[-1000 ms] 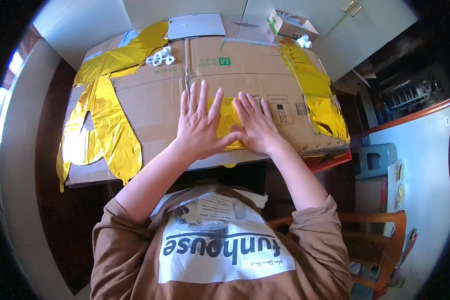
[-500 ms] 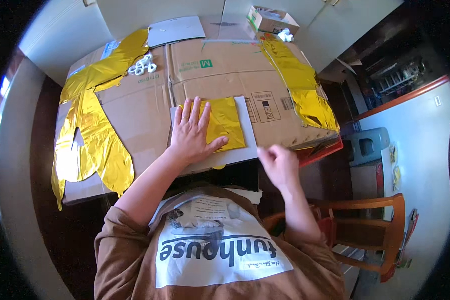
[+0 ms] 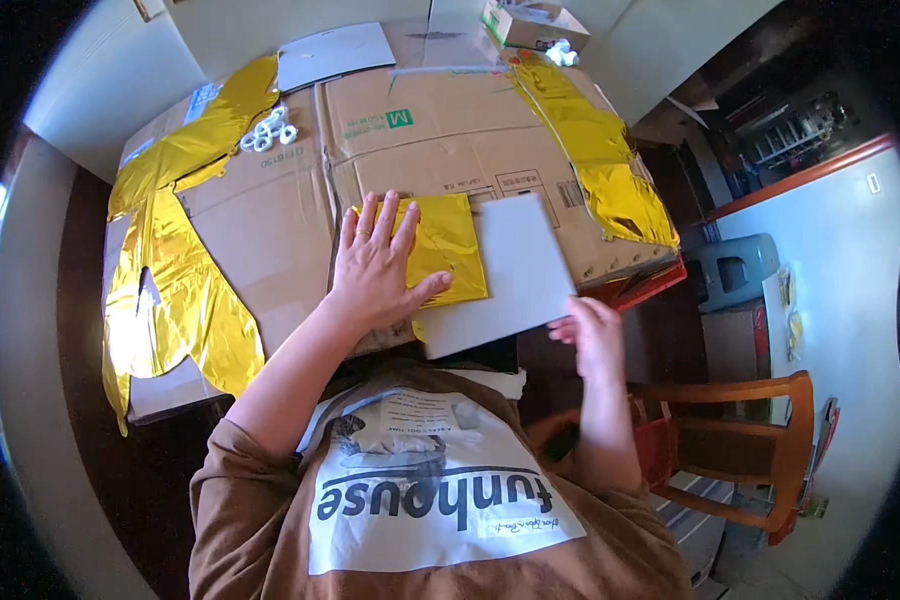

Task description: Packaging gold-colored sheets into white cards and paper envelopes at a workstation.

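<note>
My left hand lies flat with its fingers apart on a folded piece of shiny gold foil near the front edge of the cardboard surface. Partly under the foil, a flat grey-white board juts out to the right and over the front edge. At the board's lower right corner is my right hand, its fingers closed on that corner. The part of the board beneath the foil is hidden.
Long gold foil pieces drape over the left side, and more gold foil lies along the right. White rings, another white board and an open carton sit farther back. A wooden chair stands at right.
The board has slid out to the right from under the foil and tilted. My right hand has moved right and down with its corner. My left hand stays on the foil.
</note>
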Tool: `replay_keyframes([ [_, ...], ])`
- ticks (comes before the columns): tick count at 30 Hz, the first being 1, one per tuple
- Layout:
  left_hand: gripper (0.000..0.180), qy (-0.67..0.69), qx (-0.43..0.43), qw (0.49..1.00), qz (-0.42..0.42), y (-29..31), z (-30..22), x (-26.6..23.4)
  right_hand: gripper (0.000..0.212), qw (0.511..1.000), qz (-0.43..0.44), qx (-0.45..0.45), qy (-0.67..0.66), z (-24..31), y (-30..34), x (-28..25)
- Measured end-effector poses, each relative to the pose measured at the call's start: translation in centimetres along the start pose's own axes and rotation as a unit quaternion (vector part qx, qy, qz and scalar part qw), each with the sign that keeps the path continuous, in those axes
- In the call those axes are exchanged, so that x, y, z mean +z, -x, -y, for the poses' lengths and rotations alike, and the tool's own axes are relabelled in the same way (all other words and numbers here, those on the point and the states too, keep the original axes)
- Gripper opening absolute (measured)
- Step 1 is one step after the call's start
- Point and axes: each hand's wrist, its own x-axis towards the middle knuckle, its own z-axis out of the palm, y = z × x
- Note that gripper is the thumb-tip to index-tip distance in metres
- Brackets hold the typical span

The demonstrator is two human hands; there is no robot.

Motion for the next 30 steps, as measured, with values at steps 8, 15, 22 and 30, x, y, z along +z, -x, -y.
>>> replay_keyframes([
  [8, 0.095, 0.033, -0.014, 0.999, 0.004, -0.1, -0.1, -0.5, 0.022, 0.977, -0.14, -0.105, -0.118, 2.6, -5.3, -6.2],
  [15, 0.096, 0.021, -0.004, 1.0, -0.01, 0.1, -0.2, 0.0, 0.021, 0.98, -0.034, -0.192, 0.04, 7.1, -12.2, 5.2],
  [22, 0.097, 0.026, -0.007, 0.999, -0.022, 0.4, 0.0, 0.5, 0.015, 0.85, 0.104, -0.267, 0.442, 9.2, -11.7, 8.6],
  [30, 0.096, 0.037, 0.002, 0.999, -0.013, 0.3, 0.0, 0.6, 0.024, 0.803, 0.344, -0.081, 0.48, 9.5, -9.1, 6.6],
])
